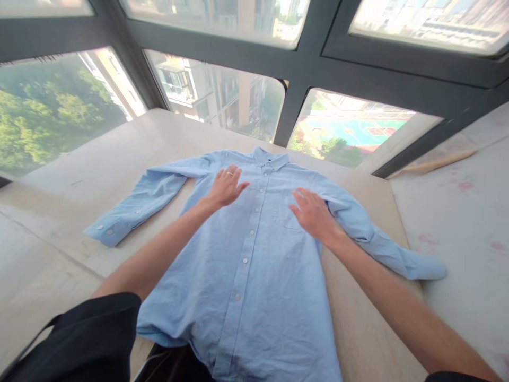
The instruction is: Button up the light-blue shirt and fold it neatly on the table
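Observation:
A light blue button-up shirt (246, 239) lies spread out, front side up, its collar (270, 159) toward the window and its hem toward me. Both sleeves reach outward to the sides. Over the chest on the left is my left hand (227, 185), a ring on one finger, flat with the fingers stretched. My right hand (312, 212) is by the chest pocket on the right, also flat with fingers extended. Neither hand grips the cloth. Whether the palms press on the fabric or hover just over it, I cannot tell.
The shirt rests on a pale stone-like window ledge (51, 212) with a seam at the left. Dark window frames (296, 101) border the ledge at the back. On the right stands a wall with faded flower-patterned covering (457, 228). The shirt's hem hangs near my dark clothing.

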`<state>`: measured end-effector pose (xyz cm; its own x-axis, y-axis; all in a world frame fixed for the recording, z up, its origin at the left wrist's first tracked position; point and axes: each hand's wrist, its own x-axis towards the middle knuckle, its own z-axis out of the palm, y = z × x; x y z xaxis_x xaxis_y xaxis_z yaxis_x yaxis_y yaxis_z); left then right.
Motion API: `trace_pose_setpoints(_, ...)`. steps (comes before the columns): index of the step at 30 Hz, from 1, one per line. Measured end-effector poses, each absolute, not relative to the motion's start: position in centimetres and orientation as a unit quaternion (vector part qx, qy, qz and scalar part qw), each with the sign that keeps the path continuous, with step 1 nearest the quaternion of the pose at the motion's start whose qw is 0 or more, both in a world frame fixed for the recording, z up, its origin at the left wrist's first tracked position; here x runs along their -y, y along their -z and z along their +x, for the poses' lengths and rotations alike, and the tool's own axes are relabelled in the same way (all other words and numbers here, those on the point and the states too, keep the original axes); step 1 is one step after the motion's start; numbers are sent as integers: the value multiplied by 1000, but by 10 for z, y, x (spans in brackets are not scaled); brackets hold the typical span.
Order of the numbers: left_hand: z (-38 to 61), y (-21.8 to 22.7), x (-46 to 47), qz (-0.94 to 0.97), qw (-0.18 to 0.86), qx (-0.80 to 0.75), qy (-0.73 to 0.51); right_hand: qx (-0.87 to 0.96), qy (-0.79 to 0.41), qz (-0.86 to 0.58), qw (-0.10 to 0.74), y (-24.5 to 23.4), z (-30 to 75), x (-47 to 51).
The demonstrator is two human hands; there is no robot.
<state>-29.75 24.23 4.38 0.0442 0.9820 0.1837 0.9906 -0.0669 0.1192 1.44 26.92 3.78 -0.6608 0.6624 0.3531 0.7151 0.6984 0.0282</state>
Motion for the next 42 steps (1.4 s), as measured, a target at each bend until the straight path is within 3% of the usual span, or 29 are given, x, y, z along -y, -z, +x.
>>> trace_pose_setpoints(3, -259, -26, -212, -746, -34, 659, 90, 905, 18, -389, 173, -25, 15, -237)
trace_pose_setpoints(10, -236, -8, -158, -698, -81, 706, 88, 759, -138, -574, 275, -12, 79, -212)
trace_pose_setpoints(15, -232, -6, -118, -631, -103, 759, 119, 642, -377, -635, 206, -12, 96, -172)
trace_pose_setpoints(22, -265, -12, -49, -553, -58, 818, 149, 557, -527, -615, 185, -33, 96, -133)
trace_pose_setpoints(27, -303, -24, -4, -479, -32, 868, 126, 558, -535, -618, 144, -38, 93, -109)
trace_pose_setpoints(32, -320, -35, 27, -419, -42, 901, 102, 618, -457, -634, 83, -31, 83, -84)
trace_pose_setpoints(39, -262, -48, 33, -501, 5, 850, 164, 626, -421, -648, 109, -31, 86, -70)
trace_pose_setpoints(42, -208, -48, 35, -555, -33, 810, 187, 603, -418, -667, 131, -28, 93, -71)
